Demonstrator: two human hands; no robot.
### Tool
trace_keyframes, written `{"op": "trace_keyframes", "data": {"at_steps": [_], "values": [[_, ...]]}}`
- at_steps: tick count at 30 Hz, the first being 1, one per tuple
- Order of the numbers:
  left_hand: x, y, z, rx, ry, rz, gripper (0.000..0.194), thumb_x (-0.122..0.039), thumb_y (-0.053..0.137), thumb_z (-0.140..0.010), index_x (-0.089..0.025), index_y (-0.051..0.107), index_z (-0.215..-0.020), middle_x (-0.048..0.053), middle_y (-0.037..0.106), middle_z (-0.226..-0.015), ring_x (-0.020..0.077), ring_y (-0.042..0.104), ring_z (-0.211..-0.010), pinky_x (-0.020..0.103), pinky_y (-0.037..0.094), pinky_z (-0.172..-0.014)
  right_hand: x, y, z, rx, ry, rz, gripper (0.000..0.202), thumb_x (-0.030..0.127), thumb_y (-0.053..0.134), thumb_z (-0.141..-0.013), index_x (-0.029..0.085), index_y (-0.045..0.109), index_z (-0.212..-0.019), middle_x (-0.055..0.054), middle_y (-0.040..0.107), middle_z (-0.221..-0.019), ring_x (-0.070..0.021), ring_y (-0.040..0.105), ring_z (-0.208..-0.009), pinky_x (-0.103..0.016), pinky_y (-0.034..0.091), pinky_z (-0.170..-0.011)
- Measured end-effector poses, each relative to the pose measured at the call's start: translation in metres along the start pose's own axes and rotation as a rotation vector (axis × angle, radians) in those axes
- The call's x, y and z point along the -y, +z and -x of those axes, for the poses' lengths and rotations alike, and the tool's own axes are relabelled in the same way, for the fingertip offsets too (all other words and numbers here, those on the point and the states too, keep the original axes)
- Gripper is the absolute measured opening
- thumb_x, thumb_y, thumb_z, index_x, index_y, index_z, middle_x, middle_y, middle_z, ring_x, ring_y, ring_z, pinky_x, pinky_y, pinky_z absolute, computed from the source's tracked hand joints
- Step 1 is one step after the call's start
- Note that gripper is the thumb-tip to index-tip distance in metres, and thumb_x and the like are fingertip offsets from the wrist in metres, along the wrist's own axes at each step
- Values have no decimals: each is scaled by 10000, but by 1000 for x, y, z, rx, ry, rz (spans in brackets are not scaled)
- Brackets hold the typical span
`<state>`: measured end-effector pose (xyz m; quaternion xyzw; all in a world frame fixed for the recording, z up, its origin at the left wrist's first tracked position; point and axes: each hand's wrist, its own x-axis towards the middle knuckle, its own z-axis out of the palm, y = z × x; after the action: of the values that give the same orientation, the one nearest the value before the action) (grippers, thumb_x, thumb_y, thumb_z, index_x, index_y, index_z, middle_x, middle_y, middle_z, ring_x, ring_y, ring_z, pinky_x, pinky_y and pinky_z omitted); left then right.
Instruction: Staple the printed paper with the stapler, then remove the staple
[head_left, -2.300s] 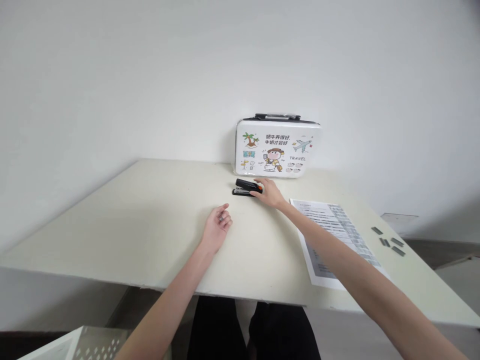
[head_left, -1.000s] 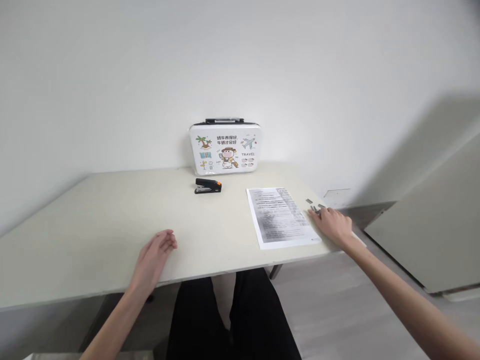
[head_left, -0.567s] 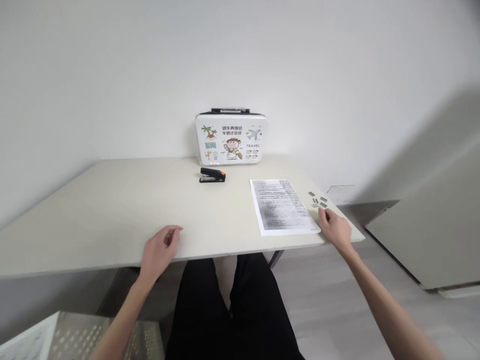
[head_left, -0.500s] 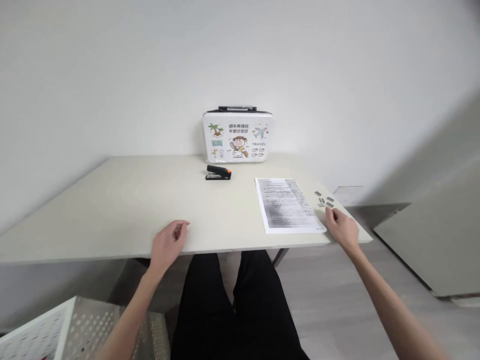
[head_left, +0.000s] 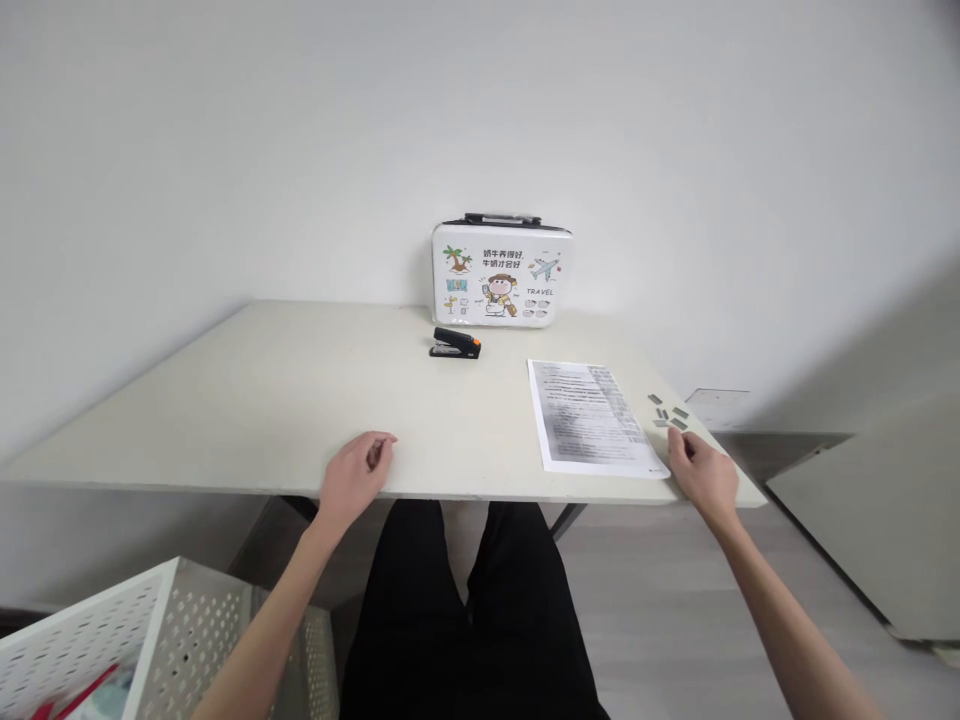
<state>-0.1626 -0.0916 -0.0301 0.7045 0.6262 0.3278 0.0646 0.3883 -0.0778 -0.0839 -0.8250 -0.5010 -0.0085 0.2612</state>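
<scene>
My left hand [head_left: 355, 475] rests near the table's front edge, its fingers curled closed, with nothing visible in them. On the right, my right hand [head_left: 703, 472] lies as a loose fist beside the lower right corner of a printed sheet of paper [head_left: 596, 420]. Several small grey staple strips [head_left: 661, 413] are scattered just beyond its fingers. A black stapler [head_left: 455, 344] with an orange part sits farther back, in front of a white case [head_left: 501, 275] with cartoon prints and a black handle. Neither hand touches the stapler or the case.
The pale table [head_left: 300, 380] stands against a white wall. At the lower left, below the table, is a white perforated basket [head_left: 199, 630] with something red inside. A grey-white panel [head_left: 877, 520] stands on the floor at the right.
The view has shifted, so the table objects and both hands appear slightly farther right. More of the basket's inside shows. Both hands keep their places on the table.
</scene>
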Motion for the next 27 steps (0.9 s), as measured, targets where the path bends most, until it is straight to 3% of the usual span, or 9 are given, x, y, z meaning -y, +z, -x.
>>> {"op": "trace_keyframes", "data": {"at_steps": [9,15,18,21,23,25,27], "values": [[3,-1,1,20,18,-34,298,-384,449,-1012,-224,700,-1019,33,653,-783,215,602,-715,303,417,-701,6,-4,3,-13,-4,15,506,553,428,-1021,215,679,-738,-97,661,-691,-220,528,-661,-296,290,-615],[-5,1,1,11,24,-34,315,-395,433,-1005,-223,697,-990,54,666,-807,228,606,-736,323,422,-710,5,-4,3,1,-2,10,507,566,420,-1016,222,638,-714,-84,626,-665,-222,520,-664,-299,299,-622],[-8,-8,3,62,36,29,336,-438,456,-994,-233,721,-972,83,703,-877,254,625,-804,335,454,-769,6,-6,4,0,-8,14,497,564,416,-1012,228,609,-702,-86,621,-667,-231,533,-681,-301,309,-633],[2,-40,13,228,73,190,298,-484,598,-939,-255,778,-999,96,740,-1001,271,657,-889,319,484,-838,2,-7,5,12,7,25,466,561,426,-1000,245,601,-706,-102,636,-690,-259,562,-703,-325,331,-643],[16,-73,29,239,47,233,270,-462,683,-898,-259,804,-1029,91,756,-1043,262,669,-899,285,481,-829,-5,-5,3,19,20,42,447,570,434,-988,261,619,-723,-122,635,-693,-290,583,-721,-360,347,-652],[34,-111,54,191,-77,167,290,-466,698,-885,-234,809,-1018,74,764,-972,240,653,-836,250,462,-729,-17,1,-2,21,26,67,424,573,434,-974,282,643,-748,-139,613,-668,-317,582,-712,-398,351,-658],[53,-147,89,131,-307,121,285,-475,729,-859,-205,791,-924,28,736,-805,197,597,-699,213,396,-599,-30,7,-5,10,54,86,347,544,481,-933,312,668,-755,-141,566,-610,-325,549,-653,-421,339,-646]]}}
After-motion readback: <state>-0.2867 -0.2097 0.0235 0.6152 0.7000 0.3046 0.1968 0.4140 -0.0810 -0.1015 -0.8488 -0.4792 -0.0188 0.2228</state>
